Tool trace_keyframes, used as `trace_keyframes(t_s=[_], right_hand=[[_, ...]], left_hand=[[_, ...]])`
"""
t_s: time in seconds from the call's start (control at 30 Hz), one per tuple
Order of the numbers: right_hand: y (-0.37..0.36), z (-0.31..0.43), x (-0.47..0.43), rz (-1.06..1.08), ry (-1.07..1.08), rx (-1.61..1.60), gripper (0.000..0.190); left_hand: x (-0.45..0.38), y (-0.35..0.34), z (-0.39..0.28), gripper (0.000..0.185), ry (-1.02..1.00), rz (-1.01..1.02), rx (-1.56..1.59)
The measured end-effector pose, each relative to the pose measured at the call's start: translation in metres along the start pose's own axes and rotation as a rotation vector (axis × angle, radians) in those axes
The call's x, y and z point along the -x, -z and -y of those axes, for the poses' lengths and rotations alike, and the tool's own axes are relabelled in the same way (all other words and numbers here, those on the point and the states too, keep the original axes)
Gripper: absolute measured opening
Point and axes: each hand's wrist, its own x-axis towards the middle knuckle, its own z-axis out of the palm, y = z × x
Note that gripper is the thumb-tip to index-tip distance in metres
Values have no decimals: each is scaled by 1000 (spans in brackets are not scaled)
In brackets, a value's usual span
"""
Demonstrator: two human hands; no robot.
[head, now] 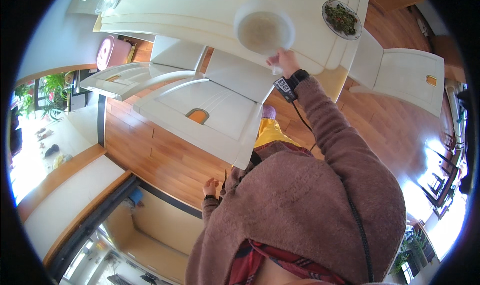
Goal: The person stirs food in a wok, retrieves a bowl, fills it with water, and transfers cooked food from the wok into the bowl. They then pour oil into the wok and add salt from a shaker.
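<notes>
My right hand point(284, 62) grips the near rim or handle of a round white bowl-like vessel point(291, 32), probably plastic. Its inside looks greyish and cloudy; whether that is liquid cannot be told. The vessel is over the near edge of a cream dining table point(187, 7), and whether it rests there is unclear. A small pale translucent bit point(277, 70) shows below my fingers. Down at my side, well away from the table, hangs my left hand point(211, 186) with loosely bent fingers and nothing visible in it.
An oval patterned plate of chopped greens point(340, 19) sits at the table's right edge. White chairs point(221, 108) point(408, 78) stand at the near side and right. A pink lidded bin point(112, 52) is by the left wall. A cable point(303, 117) runs from my right wrist.
</notes>
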Motion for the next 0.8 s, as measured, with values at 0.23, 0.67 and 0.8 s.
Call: trace_keyframes(t_s=[0.23, 0.67, 0.8], right_hand=[[21, 12, 31, -39, 38, 21, 25], [64, 60, 124, -29, 49, 236, 23], [69, 75, 168, -40, 15, 294, 20]], left_hand=[[-1, 2, 7, 26, 36, -47, 15], [-24, -28, -4, 33, -197, 85, 7], [-32, -21, 19, 32, -210, 86, 60]])
